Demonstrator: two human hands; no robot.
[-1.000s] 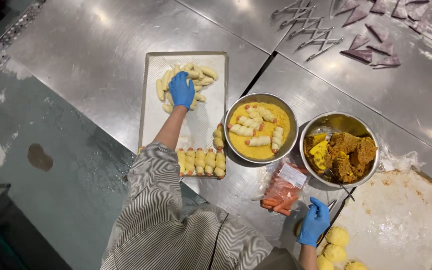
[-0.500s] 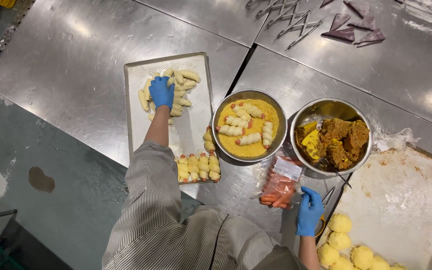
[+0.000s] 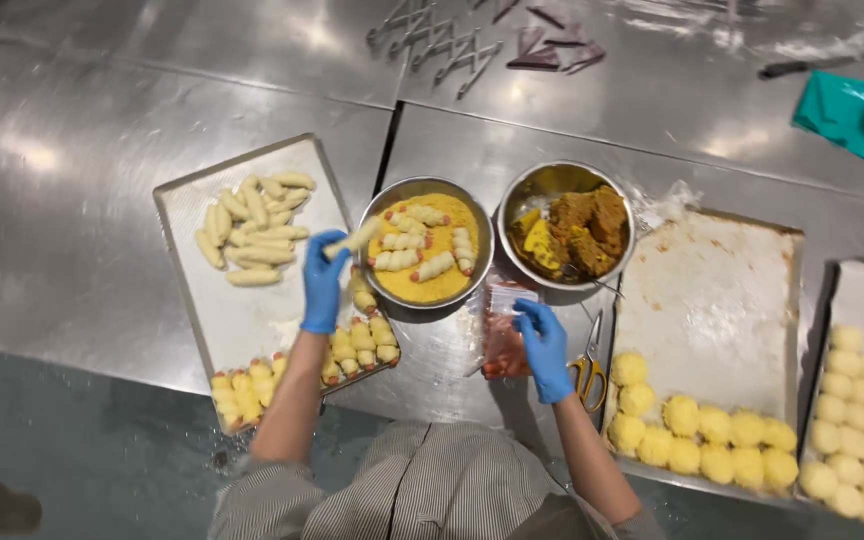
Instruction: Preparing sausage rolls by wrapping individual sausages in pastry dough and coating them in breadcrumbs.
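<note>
A pale dough roll (image 3: 357, 238) is being held in the closed fingers of the left hand (image 3: 323, 283), beside the crumb bowl (image 3: 426, 243); earlier it was lying in the pile on the tray (image 3: 242, 320). The right hand (image 3: 544, 348) is being rested, loosely curled, on a packet (image 3: 505, 335).

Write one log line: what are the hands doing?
left hand: holds pale dough roll | right hand: on clear packet | crumb bowl: rolls inside

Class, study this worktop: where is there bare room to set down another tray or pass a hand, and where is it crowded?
Bare steel lies left of the left tray and beyond both bowls, short of the metal pieces. The middle tray is bare in its far half. Crowded: around the crumb bowl, the filling bowl, the packet and scissors, where both hands work.
</note>
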